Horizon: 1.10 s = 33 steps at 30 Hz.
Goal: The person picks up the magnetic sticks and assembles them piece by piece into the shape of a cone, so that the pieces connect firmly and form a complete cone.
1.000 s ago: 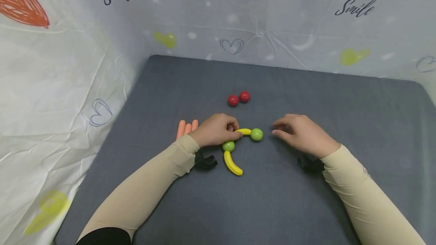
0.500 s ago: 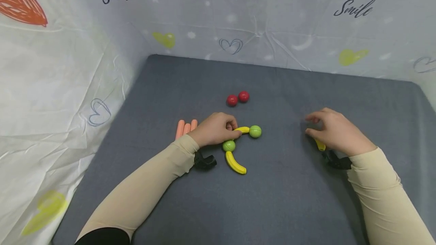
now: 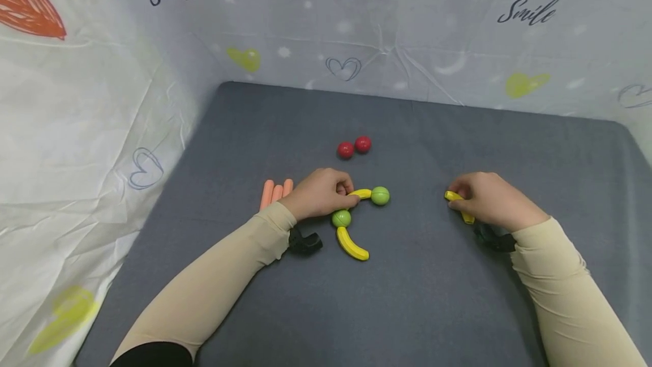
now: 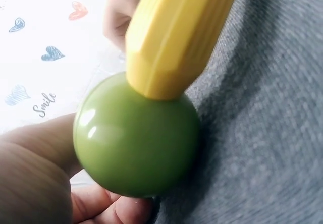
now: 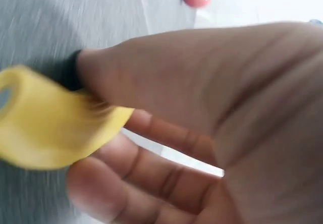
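My left hand (image 3: 318,192) pinches a curved yellow building stick (image 3: 363,193) between thumb and fingers. One green ball (image 3: 380,196) sits at that stick's right end. Below the hand, a second green ball (image 3: 341,218) meets another curved yellow stick (image 3: 352,245) that lies on the table. Close up in the left wrist view, a green ball (image 4: 136,138) touches the end of a yellow stick (image 4: 174,37). Off to the right, my right hand (image 3: 491,200) pinches a separate curved yellow stick (image 3: 467,218); the right wrist view shows a grey disc in this stick's end (image 5: 6,98).
Two red balls (image 3: 354,146) lie farther back on the dark grey table (image 3: 407,304). Several pinkish-orange sticks (image 3: 267,193) lie left of my left hand, partly covered by it. A printed white cloth (image 3: 433,27) hangs behind the table.
My right hand moved away to the right, took up a curved yellow stick there, and came slightly back left with it. The lower yellow stick swung a little right. My left hand kept its place.
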Motion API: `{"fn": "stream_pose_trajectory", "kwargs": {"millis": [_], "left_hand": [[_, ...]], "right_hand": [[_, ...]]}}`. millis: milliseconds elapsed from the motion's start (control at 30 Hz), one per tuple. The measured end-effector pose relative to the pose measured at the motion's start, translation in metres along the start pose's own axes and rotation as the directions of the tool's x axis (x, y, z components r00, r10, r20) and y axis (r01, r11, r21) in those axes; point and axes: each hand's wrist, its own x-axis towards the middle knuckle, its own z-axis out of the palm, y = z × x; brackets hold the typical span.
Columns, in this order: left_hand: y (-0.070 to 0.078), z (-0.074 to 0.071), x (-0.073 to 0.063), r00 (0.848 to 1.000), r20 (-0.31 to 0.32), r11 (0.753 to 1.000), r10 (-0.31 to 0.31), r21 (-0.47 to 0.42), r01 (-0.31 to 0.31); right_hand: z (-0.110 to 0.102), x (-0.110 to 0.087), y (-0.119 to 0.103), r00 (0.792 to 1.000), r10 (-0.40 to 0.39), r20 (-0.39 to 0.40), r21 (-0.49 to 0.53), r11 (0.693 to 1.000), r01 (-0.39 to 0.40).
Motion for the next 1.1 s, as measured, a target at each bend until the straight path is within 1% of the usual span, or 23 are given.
{"fn": "stream_pose_trajectory", "kwargs": {"millis": [133, 200, 333, 500, 633, 767, 933, 1033, 1100], "left_hand": [[0.002, 0.001, -0.001, 1.0, -0.007, 1.0, -0.006, 0.021, 0.006], [0.002, 0.002, -0.001, 1.0, -0.01, 1.0, -0.006, 0.027, 0.006], [0.002, 0.003, -0.001, 1.0, -0.014, 1.0, -0.003, 0.024, 0.003], [0.002, 0.002, -0.002, 1.0, -0.026, 1.0, 0.009, 0.016, -0.009], [0.003, 0.001, -0.001, 0.999, -0.031, 1.0, 0.006, 0.019, -0.005], [0.007, 0.0, -0.002, 1.0, 0.0, 1.0, -0.014, 0.023, 0.014], [0.012, -0.007, -0.006, 0.997, 0.076, 1.0, -0.022, 0.021, 0.02], [0.014, -0.009, -0.008, 0.994, 0.111, 1.0, -0.015, 0.023, 0.012], [0.016, -0.009, -0.008, 0.993, 0.116, 1.0, -0.009, 0.023, 0.006]], "right_hand": [[0.009, 0.009, -0.016, 0.996, -0.077, -0.034, 0.004, 0.997, 0.077], [0.013, 0.014, -0.023, 0.991, -0.127, -0.053, 0.0, 0.992, 0.127], [0.019, 0.022, -0.039, 0.976, -0.207, -0.066, -0.012, 0.978, 0.207], [0.024, 0.03, -0.057, 0.963, -0.262, -0.064, -0.024, 0.965, 0.261], [0.028, 0.036, -0.066, 0.949, -0.31, -0.062, -0.028, 0.951, 0.309], [0.031, 0.039, -0.069, 0.941, -0.335, -0.057, -0.031, 0.942, 0.333], [0.034, 0.042, -0.072, 0.933, -0.355, -0.062, -0.037, 0.935, 0.353], [0.035, 0.045, -0.076, 0.917, -0.393, -0.073, -0.042, 0.92, 0.391], [0.035, 0.047, -0.079, 0.908, -0.412, -0.078, -0.047, 0.911, 0.409]]}}
